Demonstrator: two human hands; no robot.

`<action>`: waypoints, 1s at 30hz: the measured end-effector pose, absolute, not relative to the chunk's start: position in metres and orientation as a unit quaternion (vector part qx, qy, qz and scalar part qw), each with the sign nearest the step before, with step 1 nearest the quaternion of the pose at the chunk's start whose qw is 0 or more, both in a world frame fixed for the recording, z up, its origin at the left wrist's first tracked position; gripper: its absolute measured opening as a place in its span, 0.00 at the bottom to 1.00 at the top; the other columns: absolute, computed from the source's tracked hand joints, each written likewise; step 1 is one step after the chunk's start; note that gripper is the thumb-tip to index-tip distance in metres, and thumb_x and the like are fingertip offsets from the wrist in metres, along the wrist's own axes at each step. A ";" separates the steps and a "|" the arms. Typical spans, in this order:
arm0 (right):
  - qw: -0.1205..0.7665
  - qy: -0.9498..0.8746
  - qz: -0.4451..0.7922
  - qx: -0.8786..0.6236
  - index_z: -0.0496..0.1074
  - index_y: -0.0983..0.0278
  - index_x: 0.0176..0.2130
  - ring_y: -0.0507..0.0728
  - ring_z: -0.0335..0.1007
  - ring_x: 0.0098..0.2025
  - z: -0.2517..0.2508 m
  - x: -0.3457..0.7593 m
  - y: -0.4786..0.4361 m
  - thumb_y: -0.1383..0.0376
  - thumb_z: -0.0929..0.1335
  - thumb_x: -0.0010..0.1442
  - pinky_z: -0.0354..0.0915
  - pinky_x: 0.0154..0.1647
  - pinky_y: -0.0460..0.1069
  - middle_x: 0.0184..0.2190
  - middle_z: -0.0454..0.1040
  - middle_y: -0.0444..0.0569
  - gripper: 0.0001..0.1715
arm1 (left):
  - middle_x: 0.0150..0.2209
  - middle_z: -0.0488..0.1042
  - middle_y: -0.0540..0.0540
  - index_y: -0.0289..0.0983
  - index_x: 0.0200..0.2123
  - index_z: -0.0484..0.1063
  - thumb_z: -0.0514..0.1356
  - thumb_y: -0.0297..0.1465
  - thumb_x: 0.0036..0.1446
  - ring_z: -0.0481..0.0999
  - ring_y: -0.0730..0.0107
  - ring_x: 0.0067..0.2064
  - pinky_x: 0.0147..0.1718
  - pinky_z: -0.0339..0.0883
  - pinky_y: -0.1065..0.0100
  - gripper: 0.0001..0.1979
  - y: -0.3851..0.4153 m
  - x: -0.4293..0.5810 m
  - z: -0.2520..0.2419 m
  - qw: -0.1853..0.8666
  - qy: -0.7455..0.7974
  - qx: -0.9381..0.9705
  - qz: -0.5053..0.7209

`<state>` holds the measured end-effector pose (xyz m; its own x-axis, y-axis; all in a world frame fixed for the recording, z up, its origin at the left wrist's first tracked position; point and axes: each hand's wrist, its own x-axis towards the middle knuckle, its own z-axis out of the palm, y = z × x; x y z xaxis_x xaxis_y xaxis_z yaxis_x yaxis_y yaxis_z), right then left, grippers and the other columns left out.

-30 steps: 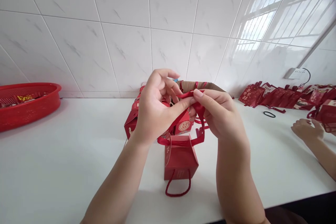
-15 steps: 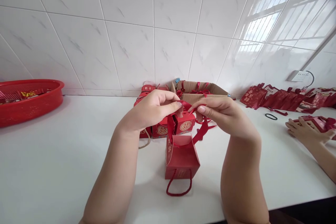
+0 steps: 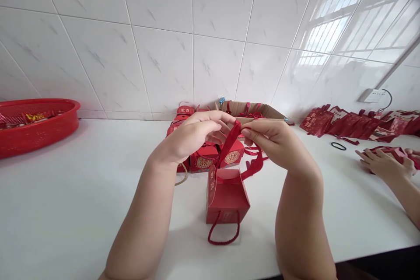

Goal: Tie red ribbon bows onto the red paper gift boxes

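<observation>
A small red gift box (image 3: 229, 199) stands on the table below my hands, its twisted red cord handle hanging at the near side. From its top a red ribbon (image 3: 230, 141) rises to my fingers. My right hand (image 3: 267, 138) pinches the ribbon between thumb and index finger. Over on the left side, my left hand (image 3: 201, 133) has its fingers stretched out and apart, the index fingertip touching the ribbon near the pinch, the thumb off it. Behind my hands stand several red boxes with gold medallions (image 3: 204, 162), partly covered by them.
A cardboard box (image 3: 271, 111) holding red ribbons stands against the tiled wall. At left is a red plastic basket (image 3: 39, 140). Red cards (image 3: 351, 124) and a black band (image 3: 338, 145) lie at right, where another person's hand (image 3: 383, 164) rests on a red box.
My left thumb has come off the ribbon and the fingers have spread. The ribbon's left strand now runs up toward my right hand's pinch. The other person's hands moved slightly.
</observation>
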<state>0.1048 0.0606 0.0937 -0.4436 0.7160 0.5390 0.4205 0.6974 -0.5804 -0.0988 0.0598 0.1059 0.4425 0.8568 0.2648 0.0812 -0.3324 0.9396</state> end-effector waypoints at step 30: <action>0.529 -0.695 0.307 -0.378 0.76 0.63 0.30 0.54 0.67 0.32 0.084 0.100 0.059 0.48 0.67 0.56 0.62 0.30 0.48 0.24 0.71 0.46 0.21 | 0.32 0.75 0.48 0.38 0.32 0.71 0.58 0.35 0.55 0.74 0.69 0.31 0.31 0.68 0.67 0.07 0.048 -0.096 0.101 0.179 0.473 0.723 0.471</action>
<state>0.1002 0.0586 0.0838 -0.1545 0.8502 0.5033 0.2014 0.5258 -0.8264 -0.0957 0.0476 0.1015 0.1090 0.8521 0.5118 0.5157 -0.4887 0.7037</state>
